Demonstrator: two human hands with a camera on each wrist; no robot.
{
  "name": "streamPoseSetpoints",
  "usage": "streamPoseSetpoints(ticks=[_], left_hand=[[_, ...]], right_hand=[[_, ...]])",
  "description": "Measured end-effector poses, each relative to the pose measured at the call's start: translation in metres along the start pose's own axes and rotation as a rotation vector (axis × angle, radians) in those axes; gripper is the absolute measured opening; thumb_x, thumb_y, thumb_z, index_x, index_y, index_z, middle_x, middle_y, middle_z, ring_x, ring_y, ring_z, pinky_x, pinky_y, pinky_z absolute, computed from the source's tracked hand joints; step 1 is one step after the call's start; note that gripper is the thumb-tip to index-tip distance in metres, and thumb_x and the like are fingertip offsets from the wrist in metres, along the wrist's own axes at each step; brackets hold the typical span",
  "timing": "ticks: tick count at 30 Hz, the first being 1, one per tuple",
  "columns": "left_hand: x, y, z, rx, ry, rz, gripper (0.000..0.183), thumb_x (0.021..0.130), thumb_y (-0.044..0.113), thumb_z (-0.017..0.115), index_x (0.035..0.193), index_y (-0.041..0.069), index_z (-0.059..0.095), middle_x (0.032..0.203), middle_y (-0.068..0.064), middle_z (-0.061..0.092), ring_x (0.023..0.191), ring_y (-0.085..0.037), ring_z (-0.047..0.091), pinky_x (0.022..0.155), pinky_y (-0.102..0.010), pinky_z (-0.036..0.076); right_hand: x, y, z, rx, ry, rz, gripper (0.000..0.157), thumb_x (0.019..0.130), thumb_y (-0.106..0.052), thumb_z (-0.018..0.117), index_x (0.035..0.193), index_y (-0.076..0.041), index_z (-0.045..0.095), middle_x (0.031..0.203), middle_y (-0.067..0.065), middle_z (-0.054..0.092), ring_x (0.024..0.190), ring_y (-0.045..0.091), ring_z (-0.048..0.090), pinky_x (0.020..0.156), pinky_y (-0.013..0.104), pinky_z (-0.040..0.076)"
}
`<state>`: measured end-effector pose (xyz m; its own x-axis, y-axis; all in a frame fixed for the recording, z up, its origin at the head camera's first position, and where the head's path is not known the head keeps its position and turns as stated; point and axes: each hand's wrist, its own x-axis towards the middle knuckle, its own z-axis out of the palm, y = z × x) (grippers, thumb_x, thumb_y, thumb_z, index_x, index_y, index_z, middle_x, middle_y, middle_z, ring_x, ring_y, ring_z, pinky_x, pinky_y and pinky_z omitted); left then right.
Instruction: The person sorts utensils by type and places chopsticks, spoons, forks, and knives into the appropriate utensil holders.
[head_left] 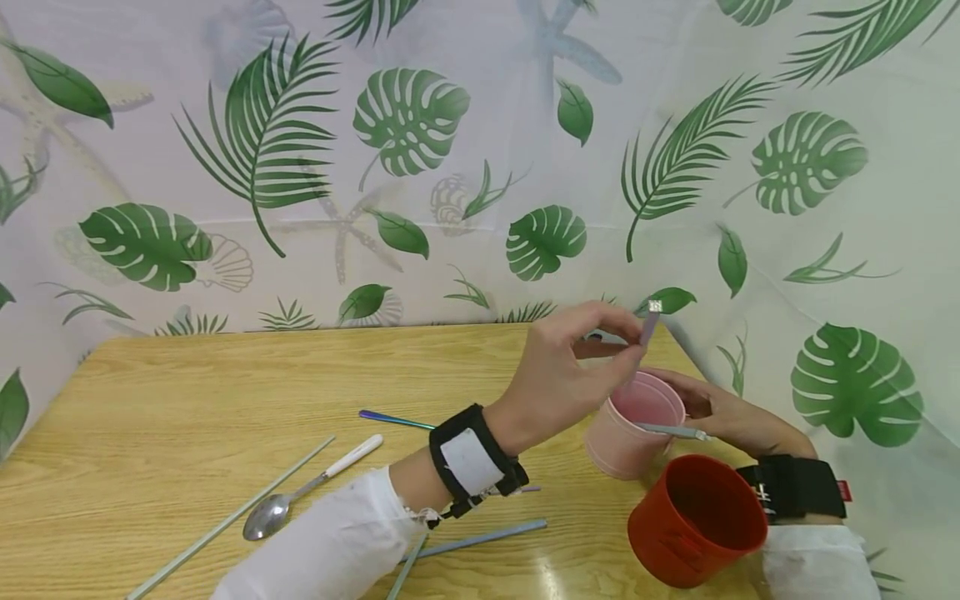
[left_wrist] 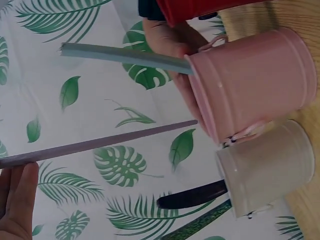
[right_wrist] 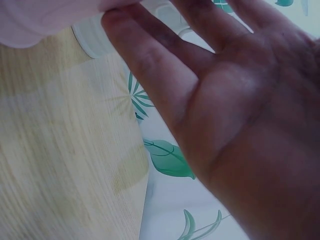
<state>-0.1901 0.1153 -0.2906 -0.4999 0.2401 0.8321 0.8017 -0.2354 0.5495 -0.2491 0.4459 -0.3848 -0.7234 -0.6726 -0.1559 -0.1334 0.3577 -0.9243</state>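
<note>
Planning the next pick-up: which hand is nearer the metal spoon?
Left. The left hand, pinching a purple stick near the pink bucket, is right of and beyond the spoon. The right hand is farther right, at the bucket's far side.

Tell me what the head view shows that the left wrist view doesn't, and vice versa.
Only the head view: the white-handled spoon and blue stick on the table.
Only the left wrist view: a glittery green strip at the mouth of the cream bucket.
Both: the pink bucket, grey stick, red bucket, right hand, and left hand holding the purple stick.
</note>
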Motion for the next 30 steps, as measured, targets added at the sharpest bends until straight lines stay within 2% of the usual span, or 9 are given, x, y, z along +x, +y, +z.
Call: streamPoseSetpoints(ticks=[8, 14, 19, 25, 30], left_hand=[[-0.017, -0.030, 0.013, 0.061, -0.113, -0.100, 0.014, 0.090, -0.010, 0.072, 0.103, -0.006, 0.069, 0.098, -0.016, 0.071, 0.095, -0.019, 0.072, 0.083, -0.020, 0.058], [-0.025, -0.045, 0.018, 0.068, -0.197, -0.147, 0.013, 0.090, -0.009, 0.073, 0.102, -0.005, 0.069, 0.097, -0.016, 0.072, 0.091, -0.017, 0.072, 0.081, -0.017, 0.057], [-0.032, -0.051, 0.021, 0.117, -0.257, -0.133, 0.017, 0.089, -0.011, 0.074, 0.104, -0.005, 0.070, 0.098, -0.014, 0.074, 0.090, -0.013, 0.071, 0.081, -0.017, 0.056], [-0.037, -0.056, 0.021, 0.209, -0.334, -0.084, 0.017, 0.088, -0.010, 0.075, 0.101, -0.001, 0.070, 0.093, -0.009, 0.073, 0.084, -0.011, 0.068, 0.081, -0.016, 0.056], [-0.041, -0.058, 0.021, 0.266, -0.416, -0.118, 0.015, 0.090, -0.005, 0.075, 0.102, 0.001, 0.069, 0.094, -0.007, 0.072, 0.087, -0.007, 0.066, 0.084, -0.012, 0.053]], right_hand=[[-0.001, 0.001, -0.002, 0.004, -0.005, -0.018, 0.073, 0.102, 0.001, 0.054, 0.165, -0.011, 0.019, 0.154, -0.014, 0.046, 0.135, 0.001, 0.049, 0.104, 0.024, 0.047], [-0.001, 0.001, -0.002, -0.005, 0.015, 0.000, 0.073, 0.102, 0.001, 0.056, 0.165, -0.014, 0.023, 0.151, -0.017, 0.048, 0.134, -0.001, 0.049, 0.103, 0.023, 0.047], [-0.003, -0.001, 0.000, -0.018, 0.044, -0.003, 0.068, 0.101, 0.000, 0.058, 0.162, -0.013, 0.030, 0.146, -0.017, 0.053, 0.130, 0.000, 0.052, 0.101, 0.025, 0.050], [-0.003, 0.000, 0.004, -0.027, 0.054, 0.010, 0.074, 0.101, -0.002, 0.058, 0.164, -0.011, 0.022, 0.153, -0.020, 0.041, 0.133, -0.006, 0.045, 0.102, 0.024, 0.048], [-0.002, 0.005, 0.005, -0.009, 0.016, -0.041, 0.075, 0.100, 0.003, 0.055, 0.165, -0.013, 0.021, 0.162, -0.016, 0.034, 0.139, -0.005, 0.040, 0.105, 0.024, 0.046]])
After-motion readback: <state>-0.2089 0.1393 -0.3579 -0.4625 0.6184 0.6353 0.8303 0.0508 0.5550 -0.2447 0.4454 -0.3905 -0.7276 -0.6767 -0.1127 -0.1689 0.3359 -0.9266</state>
